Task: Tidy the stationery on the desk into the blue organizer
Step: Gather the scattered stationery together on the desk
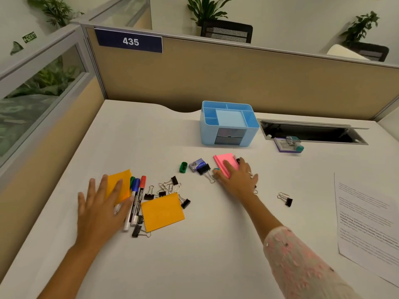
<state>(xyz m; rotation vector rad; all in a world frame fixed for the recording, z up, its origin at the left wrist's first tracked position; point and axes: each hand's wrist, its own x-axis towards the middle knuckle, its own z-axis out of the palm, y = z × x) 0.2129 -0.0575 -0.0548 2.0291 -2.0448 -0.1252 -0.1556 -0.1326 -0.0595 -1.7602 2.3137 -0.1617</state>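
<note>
a: head view, starting at the left: the left hand (101, 209) lies flat with fingers spread on an orange sticky pad (119, 184), gripping nothing that i can see. the markers (136, 201) sit right against its thumb side.

b: so if that palm slides, the pad could shove the markers and they'd likely roll across the desk (205, 244).

a: likely. next along, a second orange pad (163, 212) sits among loose binder clips (168, 186). clips partly tucked under its edges could get dragged or scattered when it's lifted.

b: and the middle?

a: a green sharpener (183, 167), a small blue box (197, 164) with a bigger clip (205, 169) against it. then the right hand (237, 176), fingers mostly straight, pressing on the pink sticky pad (225, 164). whether the thumb has curled under it, i cannot tell.

b: a flat press gives no real hold; the sheets might fan or the pad slip.

a: the blue organizer (228, 124) stands behind, well apart from both hands, its top compartments looking empty. carrying pads that far with a loose hold risks a drop. one stray clip (286, 199) lies off to the right, easy to miss.
</note>
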